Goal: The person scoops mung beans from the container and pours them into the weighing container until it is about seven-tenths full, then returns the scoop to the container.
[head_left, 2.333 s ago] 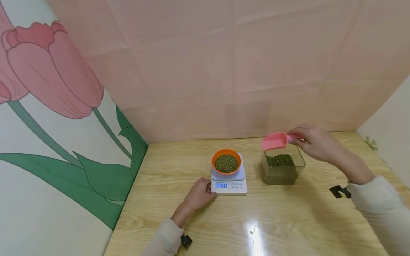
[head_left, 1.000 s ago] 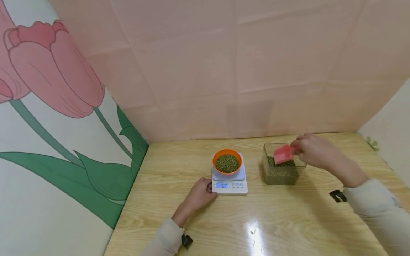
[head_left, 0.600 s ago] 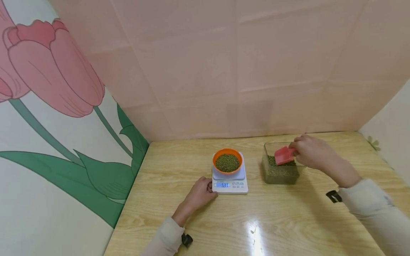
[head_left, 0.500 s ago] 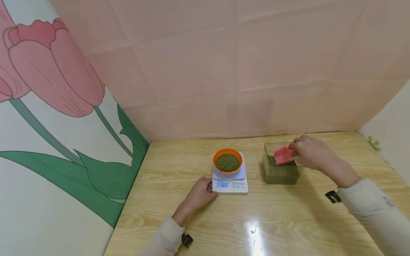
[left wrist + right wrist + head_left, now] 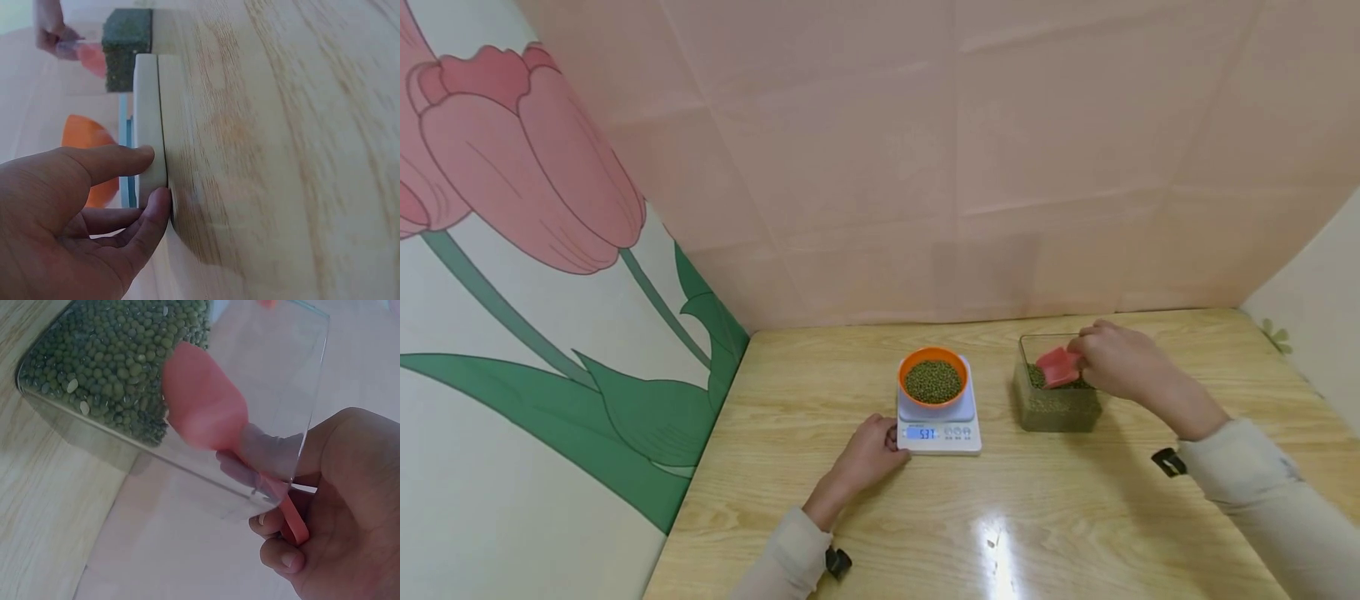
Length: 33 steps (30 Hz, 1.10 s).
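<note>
My right hand (image 5: 1116, 358) grips the handle of a pink scoop (image 5: 1057, 367). The scoop's bowl is inside a clear rectangular container (image 5: 1058, 419) of green mung beans, its edge touching the beans (image 5: 119, 356) in the right wrist view. At the left front corner of a white kitchen scale (image 5: 958, 447), my left hand (image 5: 863, 457) pinches the edge between thumb and fingers, also seen around the scale's side (image 5: 149, 125) in the left wrist view. An orange bowl (image 5: 932, 352) holding mung beans sits on the scale's platform. The lit display seems to read 537.
Everything stands on a light wood-grain table (image 5: 820, 375). A pink covering (image 5: 850, 208) rises along the table's back edge. To the left is a wall with a painted tulip (image 5: 527, 158), and a pale wall (image 5: 1311, 283) stands at the right.
My right hand has lowered the scoop from above the container into the beans, then shifted slightly left with it. The left hand, scale and orange bowl stay put, and the display reading looks unchanged.
</note>
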### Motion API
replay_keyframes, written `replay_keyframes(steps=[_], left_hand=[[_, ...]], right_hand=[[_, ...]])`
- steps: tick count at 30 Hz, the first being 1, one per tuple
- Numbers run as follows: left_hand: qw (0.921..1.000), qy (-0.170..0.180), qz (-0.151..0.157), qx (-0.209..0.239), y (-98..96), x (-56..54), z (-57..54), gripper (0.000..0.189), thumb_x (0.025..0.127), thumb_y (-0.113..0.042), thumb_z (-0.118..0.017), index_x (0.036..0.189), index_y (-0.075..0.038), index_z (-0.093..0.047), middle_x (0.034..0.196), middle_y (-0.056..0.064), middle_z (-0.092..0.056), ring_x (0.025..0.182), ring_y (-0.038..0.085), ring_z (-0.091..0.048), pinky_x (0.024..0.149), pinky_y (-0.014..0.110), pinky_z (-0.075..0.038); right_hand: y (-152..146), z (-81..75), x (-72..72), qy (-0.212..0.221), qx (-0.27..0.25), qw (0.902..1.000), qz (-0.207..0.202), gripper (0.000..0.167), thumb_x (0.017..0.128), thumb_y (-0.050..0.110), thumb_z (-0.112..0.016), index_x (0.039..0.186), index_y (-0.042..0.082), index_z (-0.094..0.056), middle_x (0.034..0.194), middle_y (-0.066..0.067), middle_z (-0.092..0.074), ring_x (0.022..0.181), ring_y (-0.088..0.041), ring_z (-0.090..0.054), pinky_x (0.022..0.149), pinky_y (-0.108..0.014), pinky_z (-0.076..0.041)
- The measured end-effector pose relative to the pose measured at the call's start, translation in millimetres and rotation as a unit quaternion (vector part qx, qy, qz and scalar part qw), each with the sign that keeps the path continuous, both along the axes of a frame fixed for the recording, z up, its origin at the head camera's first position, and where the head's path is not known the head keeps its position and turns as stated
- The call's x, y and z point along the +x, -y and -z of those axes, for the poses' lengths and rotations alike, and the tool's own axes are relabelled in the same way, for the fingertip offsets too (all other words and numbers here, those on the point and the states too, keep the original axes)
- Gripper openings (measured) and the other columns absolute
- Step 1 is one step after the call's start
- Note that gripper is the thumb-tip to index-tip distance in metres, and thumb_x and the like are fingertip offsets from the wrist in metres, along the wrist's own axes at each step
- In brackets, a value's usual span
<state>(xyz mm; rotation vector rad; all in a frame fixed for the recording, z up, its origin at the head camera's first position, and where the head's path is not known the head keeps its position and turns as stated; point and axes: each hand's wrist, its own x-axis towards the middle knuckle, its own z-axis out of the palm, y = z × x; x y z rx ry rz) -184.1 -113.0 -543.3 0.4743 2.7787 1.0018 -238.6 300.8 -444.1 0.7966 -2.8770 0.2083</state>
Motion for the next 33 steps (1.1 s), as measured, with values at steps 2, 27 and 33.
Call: replay_keyframes(steps=[2, 27, 33], left_hand=[[1.0000, 0.001, 0.000, 0.000, 0.1, 0.0, 0.0, 0.019, 0.093, -0.014, -0.081, 0.106, -0.006, -0.071, 0.090, 0.004, -0.057, 0.081, 0.010, -0.047, 0.065, 0.021, -0.040], [1.0000, -0.005, 0.002, -0.003, -0.8, 0.0, 0.0, 0.017, 0.092, -0.013, -0.081, 0.103, -0.007, -0.070, 0.088, 0.006, -0.058, 0.080, 0.010, -0.046, 0.065, 0.021, -0.038], [1.0000, -0.004, 0.001, -0.002, -0.4, 0.4, -2.0, 0.017, 0.092, -0.013, -0.081, 0.104, -0.006, -0.071, 0.089, 0.008, -0.058, 0.080, 0.010, -0.046, 0.065, 0.021, -0.039]], right_hand=[[1, 1.6, -0.7, 0.002, 0.001, 1.0000, 0.000, 0.014, 0.084, -0.002, -0.068, 0.082, 0.011, -0.072, 0.079, -0.002, -0.067, 0.074, -0.023, -0.061, 0.063, -0.043, -0.050], [14, 7.6, -8.7, 0.028, -0.006, 0.9995, -0.010, 0.027, 0.082, -0.008, -0.065, 0.072, 0.016, -0.060, 0.070, 0.004, -0.055, 0.068, -0.016, -0.048, 0.060, -0.033, -0.035], [14, 8.7, -11.5, 0.027, -0.013, 0.9995, -0.014, 0.030, 0.084, -0.010, -0.063, 0.071, 0.017, -0.058, 0.068, 0.003, -0.049, 0.067, -0.015, -0.042, 0.060, -0.032, -0.032]])
